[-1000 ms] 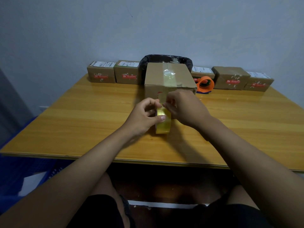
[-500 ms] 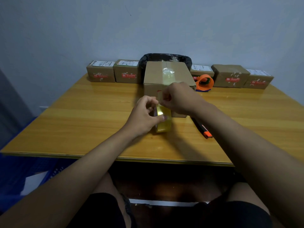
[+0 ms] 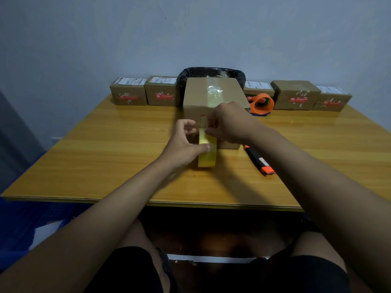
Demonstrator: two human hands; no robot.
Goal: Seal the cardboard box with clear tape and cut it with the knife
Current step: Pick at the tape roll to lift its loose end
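Note:
A cardboard box (image 3: pixel 211 92) stands mid-table with a strip of clear tape along its top. A roll of clear yellowish tape (image 3: pixel 207 155) stands on edge on the table just in front of the box. My left hand (image 3: pixel 184 144) grips the roll, thumb across its face. My right hand (image 3: pixel 228 123) pinches the loose tape end just above the roll, against the box's front face. A black and orange knife (image 3: pixel 258 160) lies on the table to the right of the roll, untouched.
An orange tape dispenser (image 3: pixel 262 103) sits right of the box. Several small labelled parcels (image 3: pixel 129 92) line the back edge of the wooden table (image 3: pixel 105 155). A black-lined bin (image 3: pixel 211 71) stands behind the box. The table's front edge lies close to my knees.
My right hand has lifted from the roll toward the box front with the tape end. The knife, hidden under my right arm before, now shows.

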